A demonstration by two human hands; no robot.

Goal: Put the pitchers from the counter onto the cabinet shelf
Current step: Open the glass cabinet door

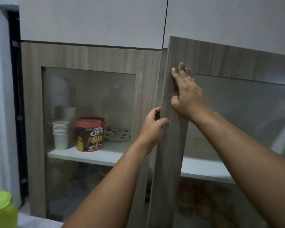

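Only one pitcher visible: green pitcher [2,209], lime with a lid, cut off at the bottom-left corner of the frame, on what I take to be the counter edge; other pitchers out of view. It's well down and left of both my hands, so the left hand [152,129] is the nearer one for the reach. Both hands are up at centre frame on the right cabinet door [174,112], which stands ajar, its free vertical edge swung out toward me. Left hand is curled around that edge, fingers hooked behind, thumb across the front, clamped on the door. Right hand [187,97] is above it, fingers mostly spread flat on the door's front face, pressing, not gripping anything. Long axis of the door edge runs vertical, both hands stacked along it. White shelf [204,168] shows through the glass behind the door, bare there; left of it behind the closed left door [89,58]: paper cup stack [60,134], Choco Chips tub [89,134], dotted plates [117,134]. My read: door opening step, no pitcher on shelf yet; the door must swing right and clear before the low-left reach.
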